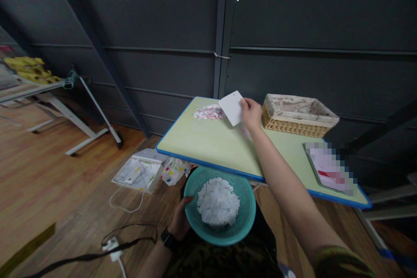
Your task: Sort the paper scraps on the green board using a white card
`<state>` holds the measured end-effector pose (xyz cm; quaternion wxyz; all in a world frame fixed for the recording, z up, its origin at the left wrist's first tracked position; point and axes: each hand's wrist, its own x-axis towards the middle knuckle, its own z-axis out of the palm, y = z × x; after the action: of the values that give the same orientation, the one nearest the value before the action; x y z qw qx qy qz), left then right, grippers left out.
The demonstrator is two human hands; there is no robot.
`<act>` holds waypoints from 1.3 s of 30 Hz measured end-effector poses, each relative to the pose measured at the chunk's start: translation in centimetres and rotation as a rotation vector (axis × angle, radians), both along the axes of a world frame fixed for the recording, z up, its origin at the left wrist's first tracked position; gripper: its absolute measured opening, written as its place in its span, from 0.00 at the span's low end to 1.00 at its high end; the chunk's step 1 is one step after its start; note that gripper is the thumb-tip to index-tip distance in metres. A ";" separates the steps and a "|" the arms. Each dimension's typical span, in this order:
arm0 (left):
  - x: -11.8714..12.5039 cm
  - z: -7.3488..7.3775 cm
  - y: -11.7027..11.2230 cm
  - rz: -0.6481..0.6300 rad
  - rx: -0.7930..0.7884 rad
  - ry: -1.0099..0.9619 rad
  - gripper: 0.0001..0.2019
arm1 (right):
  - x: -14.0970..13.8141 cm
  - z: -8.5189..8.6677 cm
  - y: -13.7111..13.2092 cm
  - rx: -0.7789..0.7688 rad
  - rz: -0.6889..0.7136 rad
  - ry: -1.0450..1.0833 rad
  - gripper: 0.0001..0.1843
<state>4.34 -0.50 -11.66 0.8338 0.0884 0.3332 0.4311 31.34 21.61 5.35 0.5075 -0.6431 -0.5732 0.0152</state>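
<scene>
My left hand (pixel 181 217), with a dark watch on the wrist, grips the left rim of a teal plastic basket (pixel 246 208). Inside the basket lies a heap of small white paper scraps (pixel 217 203). Over the far part of a light green table (pixel 208 139), my right hand (pixel 251 115) pinches a white card (pixel 232 107) with a small hole near one corner. The card is raised and tilted. Partly behind it, a flat pile of white and pinkish scraps (pixel 208 112) is spread on the tabletop.
A lined wicker basket (pixel 296 126) stands at the table's back right, with a blurred flat object (pixel 329 169) nearer the front. On the floor at left are an open white box (pixel 138 173), a printed plastic bag (pixel 174 171) and a power strip (pixel 112 247) with cords. Dark panels rise behind.
</scene>
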 end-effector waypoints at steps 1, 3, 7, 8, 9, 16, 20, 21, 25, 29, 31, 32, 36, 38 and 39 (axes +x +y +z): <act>0.3 -0.9 -0.1 -0.013 0.004 -0.033 0.25 | -0.3 -0.1 -0.1 -0.026 0.021 -0.034 0.26; 0.6 -2.3 -0.4 -0.038 0.005 -0.072 0.26 | -1.1 -0.3 -0.2 -0.068 0.073 -0.104 0.24; 0.9 -3.6 -0.6 -0.030 0.008 -0.071 0.25 | -1.9 -0.2 -0.7 -0.049 0.070 -0.248 0.22; 0.9 -3.6 -0.6 -0.023 0.004 -0.065 0.25 | -1.8 -0.1 -0.8 -0.037 0.038 -0.269 0.22; 0.8 -3.6 -0.5 -0.017 -0.001 -0.061 0.25 | -1.7 0.0 -0.9 -0.030 0.004 -0.284 0.22; 0.6 -3.4 -0.2 0.001 -0.006 -0.060 0.27 | -0.8 -0.2 -1.0 -0.097 -0.082 -0.381 0.22; 0.8 -3.3 -0.3 -0.007 -0.001 -0.063 0.27 | -1.5 -0.2 -1.3 -0.164 -0.075 -0.449 0.22; 0.8 -3.2 -0.3 -0.008 -0.003 -0.060 0.27 | -1.6 -0.2 -1.4 -0.179 -0.079 -0.468 0.22; 0.8 -2.9 -0.4 0.002 -0.004 -0.057 0.27 | -1.4 0.1 -1.6 -0.236 -0.181 -0.517 0.22; 0.8 -3.0 -0.4 -0.003 -0.004 -0.073 0.27 | -1.4 0.4 -1.7 -0.238 -0.184 -0.524 0.22; 0.8 -3.2 -0.3 -0.005 -0.005 -0.078 0.25 | -1.5 0.4 -1.7 -0.227 -0.142 -0.539 0.21; 0.7 -3.3 -0.3 -0.003 -0.004 -0.079 0.24 | -1.5 0.4 -1.8 -0.226 -0.133 -0.547 0.21; 0.6 -3.6 -0.2 0.001 0.004 -0.083 0.21 | -1.7 0.6 -1.9 -0.249 -0.187 -0.550 0.20; 0.6 -3.7 -0.2 -0.002 0.004 -0.087 0.20 | -1.6 0.6 -2.0 -0.242 -0.190 -0.543 0.21; 0.6 -3.6 -0.3 -0.004 0.003 -0.087 0.20 | -1.6 0.6 -2.0 -0.234 -0.173 -0.542 0.21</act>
<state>4.89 -0.76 -15.30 0.8483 0.0716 0.2956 0.4335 29.69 19.64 5.99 0.2580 -0.7241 -0.6254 -0.1345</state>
